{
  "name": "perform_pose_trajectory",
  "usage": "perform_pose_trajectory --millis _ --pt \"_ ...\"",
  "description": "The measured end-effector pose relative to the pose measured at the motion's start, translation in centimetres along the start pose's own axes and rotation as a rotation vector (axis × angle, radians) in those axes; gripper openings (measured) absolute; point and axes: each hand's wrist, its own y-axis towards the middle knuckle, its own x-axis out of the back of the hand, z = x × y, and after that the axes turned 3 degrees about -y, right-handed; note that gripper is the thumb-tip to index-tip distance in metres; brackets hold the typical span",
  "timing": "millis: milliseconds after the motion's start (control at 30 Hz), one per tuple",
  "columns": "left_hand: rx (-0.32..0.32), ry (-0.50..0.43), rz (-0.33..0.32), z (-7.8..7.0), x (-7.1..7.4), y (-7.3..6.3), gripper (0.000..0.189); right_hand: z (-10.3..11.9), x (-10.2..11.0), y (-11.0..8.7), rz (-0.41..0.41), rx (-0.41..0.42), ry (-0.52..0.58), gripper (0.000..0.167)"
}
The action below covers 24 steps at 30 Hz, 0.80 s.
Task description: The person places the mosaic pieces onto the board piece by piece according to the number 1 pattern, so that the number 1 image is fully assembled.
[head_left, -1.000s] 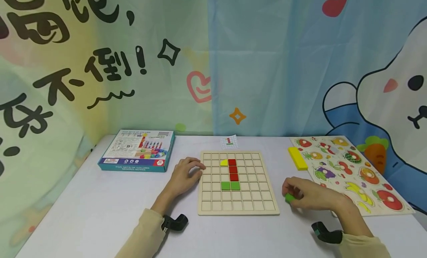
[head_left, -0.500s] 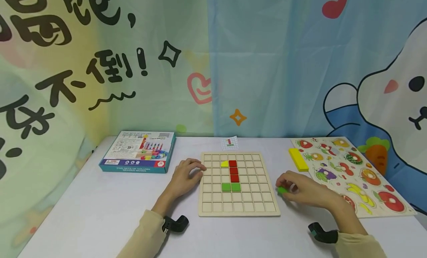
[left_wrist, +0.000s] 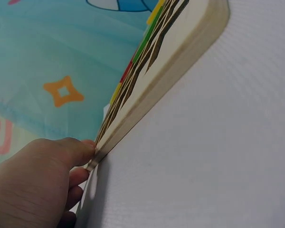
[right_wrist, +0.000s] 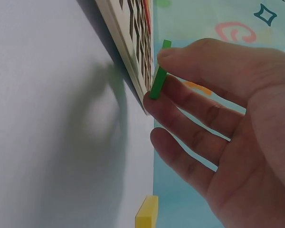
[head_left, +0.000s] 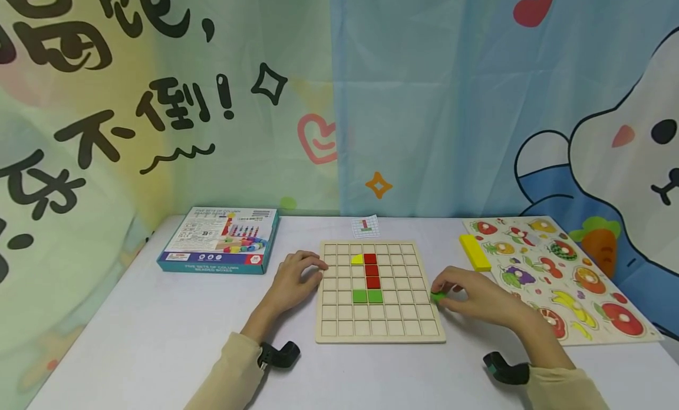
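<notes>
A wooden grid board lies on the table, with a column of red squares, two green squares and a yellow piece in its cells. My left hand holds the board's left edge; in the left wrist view the thumb and a finger of that hand meet at the rim. Just above the board's right edge, my right hand pinches a small green tile. The right wrist view shows the tile tilted between thumb and fingertips, with the other fingers loosely bent.
Behind the board lies a small pattern card. A teal box stands at the back left. On the right are a yellow block and a fruit puzzle board. A printed curtain hangs behind the table.
My right hand has moved left and slightly away from me, carrying the green tile from beside the board to its right edge. The left hand has stayed on the board.
</notes>
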Motion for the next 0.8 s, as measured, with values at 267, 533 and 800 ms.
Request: perform_pose_trajectory --millis 267,533,800 --pt "0.004 0.000 0.001 0.1 0.1 -0.1 0.015 0.5 -0.3 0.9 0.004 0.005 0.006 0.018" --pt "0.015 0.003 0.008 0.0 0.1 -0.1 0.016 1.3 -0.8 2.1 0.010 0.027 0.026 0.017" --pt "0.005 -0.004 0.007 -0.1 0.0 -0.1 0.016 1.8 -1.4 3.2 0.035 0.039 0.051 0.017"
